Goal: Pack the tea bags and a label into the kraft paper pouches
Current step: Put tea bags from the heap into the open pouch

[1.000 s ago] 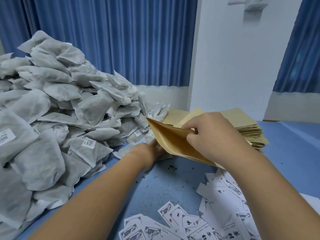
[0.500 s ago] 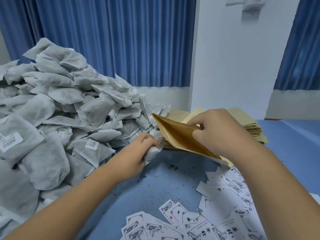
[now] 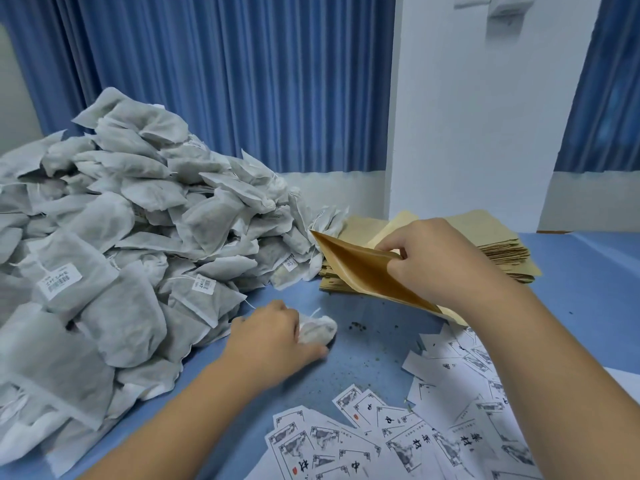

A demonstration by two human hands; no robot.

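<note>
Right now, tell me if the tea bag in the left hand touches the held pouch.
Apart. The head view shows blue table between the tea bag and the pouch.

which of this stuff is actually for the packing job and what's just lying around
For the job:
tea bag gripped by the left hand
kraft pouch pinched by the right hand
tea bag pile
pouch stack
printed labels

Just there:
blue curtain
white pillar
tea crumbs on the table
</note>
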